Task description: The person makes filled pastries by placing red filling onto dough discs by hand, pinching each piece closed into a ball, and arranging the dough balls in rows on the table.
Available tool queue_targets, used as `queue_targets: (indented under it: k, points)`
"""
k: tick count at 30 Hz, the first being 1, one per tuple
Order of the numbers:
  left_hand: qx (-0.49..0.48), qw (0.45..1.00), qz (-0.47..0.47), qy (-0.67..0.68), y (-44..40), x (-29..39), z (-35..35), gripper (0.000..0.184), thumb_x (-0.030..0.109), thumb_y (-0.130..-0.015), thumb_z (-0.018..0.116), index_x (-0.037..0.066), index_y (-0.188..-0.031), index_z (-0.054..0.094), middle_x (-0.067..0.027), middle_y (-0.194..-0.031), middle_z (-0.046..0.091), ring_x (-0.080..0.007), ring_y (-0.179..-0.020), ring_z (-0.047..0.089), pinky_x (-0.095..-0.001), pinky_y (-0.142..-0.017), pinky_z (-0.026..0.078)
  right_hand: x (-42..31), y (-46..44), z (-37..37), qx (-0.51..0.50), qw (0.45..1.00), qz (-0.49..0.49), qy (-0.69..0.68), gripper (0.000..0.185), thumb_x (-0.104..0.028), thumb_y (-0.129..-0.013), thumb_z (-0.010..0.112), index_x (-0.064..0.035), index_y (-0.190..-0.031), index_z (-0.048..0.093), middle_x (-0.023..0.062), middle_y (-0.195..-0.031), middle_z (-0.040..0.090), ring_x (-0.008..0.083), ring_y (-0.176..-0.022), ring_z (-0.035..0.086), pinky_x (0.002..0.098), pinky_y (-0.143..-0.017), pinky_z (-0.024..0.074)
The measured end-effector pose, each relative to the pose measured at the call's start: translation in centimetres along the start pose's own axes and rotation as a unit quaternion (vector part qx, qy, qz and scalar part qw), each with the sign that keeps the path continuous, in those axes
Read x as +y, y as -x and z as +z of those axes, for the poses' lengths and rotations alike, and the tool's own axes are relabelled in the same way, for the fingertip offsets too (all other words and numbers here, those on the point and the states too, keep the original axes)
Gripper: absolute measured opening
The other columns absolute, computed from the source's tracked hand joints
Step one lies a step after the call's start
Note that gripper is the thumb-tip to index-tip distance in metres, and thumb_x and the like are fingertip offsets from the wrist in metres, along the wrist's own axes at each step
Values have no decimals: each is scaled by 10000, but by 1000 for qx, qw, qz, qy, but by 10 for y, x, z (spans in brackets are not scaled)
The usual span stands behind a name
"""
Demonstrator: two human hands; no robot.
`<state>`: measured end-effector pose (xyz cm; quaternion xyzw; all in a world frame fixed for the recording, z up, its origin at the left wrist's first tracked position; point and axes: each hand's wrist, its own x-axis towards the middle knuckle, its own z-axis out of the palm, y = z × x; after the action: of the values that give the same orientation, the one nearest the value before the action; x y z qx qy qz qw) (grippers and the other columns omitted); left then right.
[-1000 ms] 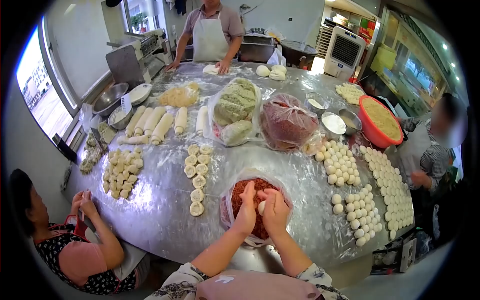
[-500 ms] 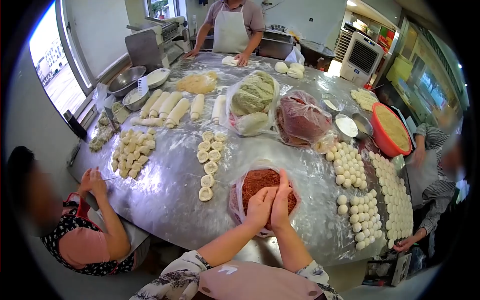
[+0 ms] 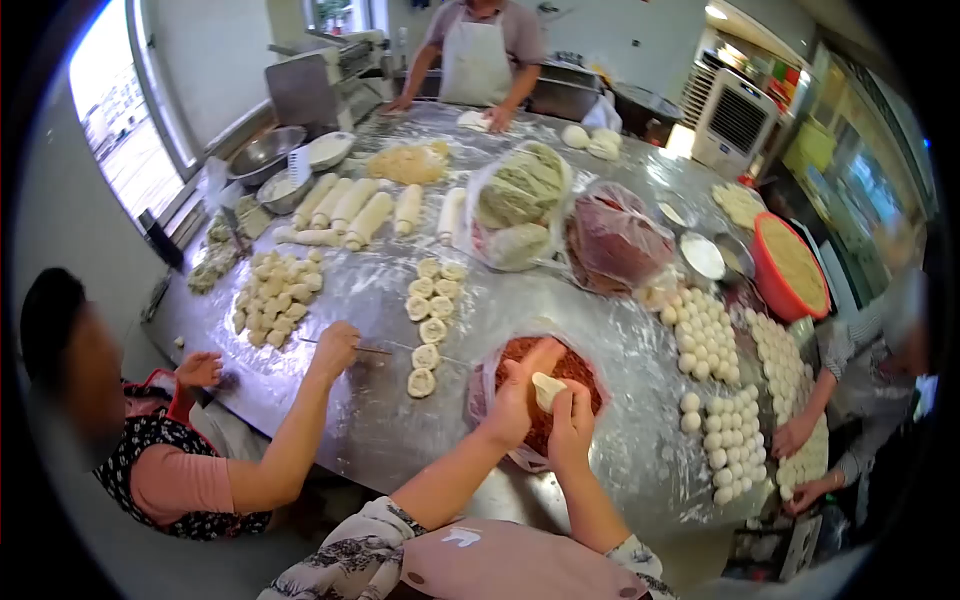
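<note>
A small flattened piece of dough (image 3: pixel 547 391) shows between my two hands, above a plastic bag of reddish-brown crumbly filling (image 3: pixel 586 383). My left hand (image 3: pixel 510 410) supports the dough along its long, extended fingers, with the thumb raised. From the other side, my right hand (image 3: pixel 570 425) pinches the dough's lower edge with bent fingers. Left of the bag, several round coiled dough pieces (image 3: pixel 421 383) lie in rows on the floured metal table (image 3: pixel 380 430).
At left a co-worker's hand (image 3: pixel 337 348) holds a thin stick near cut dough lumps (image 3: pixel 270 300). Bags of green filling (image 3: pixel 520 190) and dark red filling (image 3: pixel 620 240) stand ahead. Dough balls (image 3: pixel 735 440), a red basin (image 3: pixel 790 265) and another co-worker's hands (image 3: pixel 797 437) are at right.
My hands, pressed together before, have come apart, showing the dough between them. The left co-worker's hands have separated, one reaching right with the stick. The view has shifted slightly.
</note>
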<state>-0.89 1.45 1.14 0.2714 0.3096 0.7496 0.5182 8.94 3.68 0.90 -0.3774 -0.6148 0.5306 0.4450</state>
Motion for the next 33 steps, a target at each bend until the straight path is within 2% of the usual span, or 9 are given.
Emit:
queue_targets:
  k: [3, 4, 11, 14, 20, 27, 29, 30, 33]
  points:
    - [-12, 987, 89, -135, 2, -3, -2, 644, 459, -993, 376, -29, -1410, 321, -192, -1457, 353, -256, -1342, 357, -358, -1077, 315, 0, 1, -1, -57, 998, 34, 23, 374, -345, -1018, 376, -17, -1048, 554, 72, -848, 603, 164, -815, 583, 311, -761, 470]
    - [-39, 993, -35, -104, 5, -3, -11, 525, 366, -994, 447, -50, -1313, 443, -195, -1374, 467, -229, -1197, 512, -335, -1000, 404, -13, 7, 4, -61, 990, 113, -64, 451, -401, -1024, 315, -21, -1043, 556, 63, -815, 591, 160, -793, 581, 312, -751, 479]
    - [-31, 996, -9, -87, 4, -8, -13, 756, 633, -935, 285, -7, -1305, 443, -160, -1399, 431, -217, -1200, 487, -337, -967, 420, -13, 7, 0, -41, 988, -50, 143, 511, -477, -1002, 317, -14, -1091, 514, 120, -931, 657, 197, -801, 622, 332, -726, 491]
    - [-20, 993, 53, -99, 10, 0, 3, 709, 562, -943, 368, 24, -1403, 326, -163, -1458, 345, -180, -1141, 486, -316, -909, 440, -4, 3, -17, -138, 979, 149, 17, 552, -507, -998, 288, -13, -1046, 529, 87, -904, 628, 171, -779, 600, 305, -694, 482]
    - [42, 986, -25, -156, 10, -7, -8, 437, 394, -976, 483, -11, -1042, 634, -181, -1236, 586, -160, -1036, 570, -312, -825, 487, -12, 4, 3, -67, 990, -76, 93, 542, -533, -987, 304, -44, -983, 537, 23, -808, 566, 62, -570, 491, 204, -461, 377]
    - [56, 996, 23, -64, 13, -3, 17, 523, 435, -989, 405, -36, -1132, 583, -179, -1291, 542, -287, -1209, 499, -390, -1013, 394, -4, 1, -11, -138, 962, 207, -109, 540, -517, -997, 282, -40, -989, 533, 68, -841, 591, 68, -630, 539, 216, -472, 403]
    - [29, 982, -94, -160, 13, -5, -1, 515, 433, -987, 406, -27, -1139, 580, -183, -1330, 509, -263, -1171, 523, -356, -942, 459, -5, 7, -9, -98, 992, -70, 33, 460, -422, -1001, 369, -48, -1167, 580, 128, -1065, 603, 200, -948, 608, 309, -816, 477]
    - [30, 984, -64, -161, 12, -12, -4, 505, 418, -995, 402, -33, -1139, 577, -204, -1295, 527, -249, -1078, 571, -342, -908, 480, -10, 8, -10, -124, 992, 9, -8, 438, -366, -977, 453, -71, -1295, 517, 134, -1161, 582, 242, -1095, 558, 324, -959, 402]
    - [-25, 974, -6, -225, 12, -24, -2, 622, 535, -978, 335, -7, -1211, 533, -170, -1382, 452, -201, -1092, 534, -269, -782, 499, -11, 7, -23, -90, 992, 64, -55, 396, -330, -959, 525, -10, -1187, 480, 126, -1004, 620, 194, -869, 627, 293, -759, 502]
